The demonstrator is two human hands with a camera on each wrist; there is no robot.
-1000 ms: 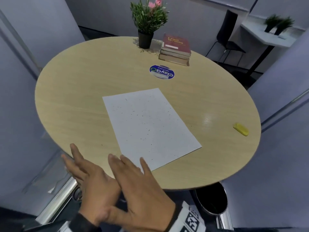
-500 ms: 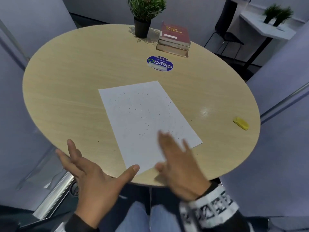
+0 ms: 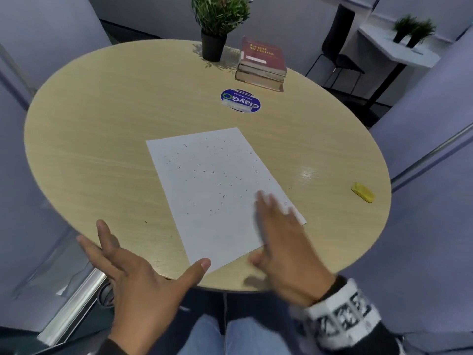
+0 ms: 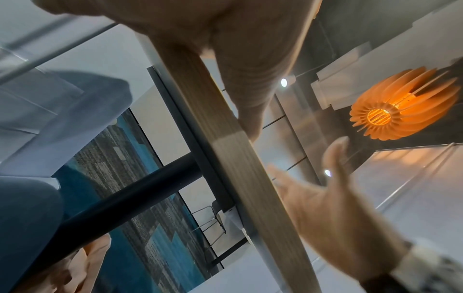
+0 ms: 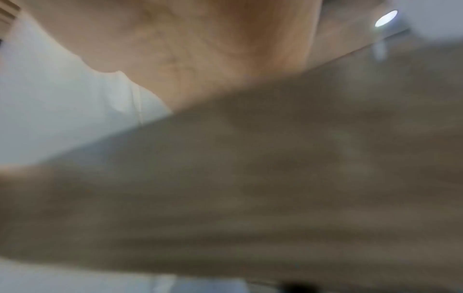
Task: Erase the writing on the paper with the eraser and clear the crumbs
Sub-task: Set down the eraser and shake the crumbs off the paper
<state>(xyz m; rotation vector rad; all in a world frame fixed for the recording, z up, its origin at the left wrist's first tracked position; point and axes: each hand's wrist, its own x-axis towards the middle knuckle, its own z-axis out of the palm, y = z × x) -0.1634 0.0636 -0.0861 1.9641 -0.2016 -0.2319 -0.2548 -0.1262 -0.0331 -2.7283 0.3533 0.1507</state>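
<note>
Pale wood-grain round table shows its top only from the head camera, while the left wrist view shows its thick rim edge-on. White paper sheet, flecked with dark crumbs, lies under the blurred right hand, fingers flat and spread over its near right corner. Left hand hangs at the near rim, fingers splayed wide, holding nothing; yellow block eraser sits well right of both hands, bare tabletop around it.

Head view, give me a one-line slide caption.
Right hand sweeps eraser crumbs off the paper; left hand waits open at the table edge.
</note>
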